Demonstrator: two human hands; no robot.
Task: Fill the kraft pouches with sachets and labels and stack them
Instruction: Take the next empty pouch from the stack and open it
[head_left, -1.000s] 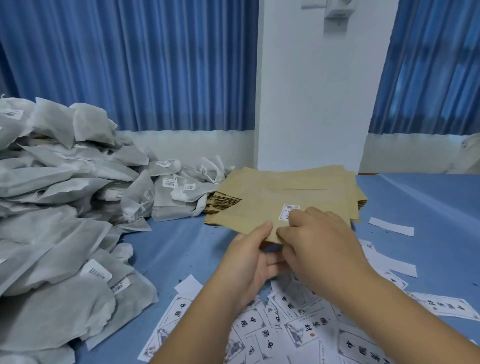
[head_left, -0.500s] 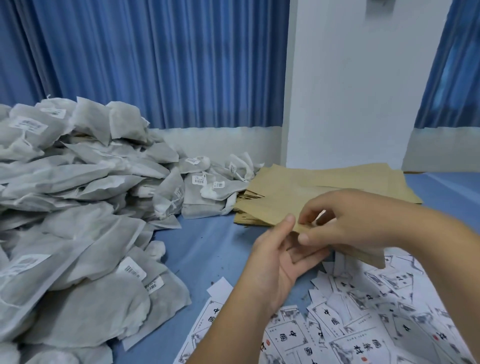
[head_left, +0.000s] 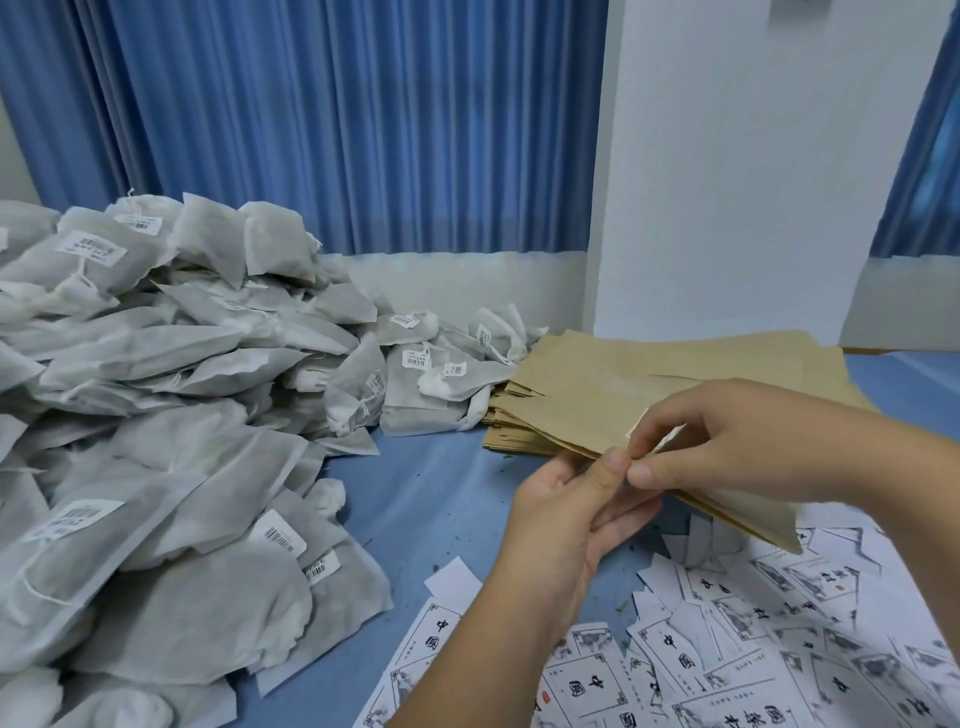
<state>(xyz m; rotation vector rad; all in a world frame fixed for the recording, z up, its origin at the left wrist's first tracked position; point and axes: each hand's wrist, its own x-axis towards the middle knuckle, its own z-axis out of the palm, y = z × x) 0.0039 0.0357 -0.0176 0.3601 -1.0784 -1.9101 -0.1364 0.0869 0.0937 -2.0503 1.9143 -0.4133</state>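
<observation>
Sachets (head_left: 182, 415) and labels (head_left: 727, 649) surround left hand (head_left: 566, 514) and right hand (head_left: 727, 441), grips apparently pinching one kraft pouch (head_left: 753, 514).

The person is working with bare hands. The left hand (head_left: 566, 514) and the right hand (head_left: 727, 441) are both showing smooth fingers with short, trimmed nails. A rounded thumbnail (head_left: 641, 474) is showing on the right hand, and it is looking clean and plain. The left forearm (head_left: 467, 665) and the right forearm (head_left: 893, 473) are showing bare too, all the way out to the edge of the view.
</observation>
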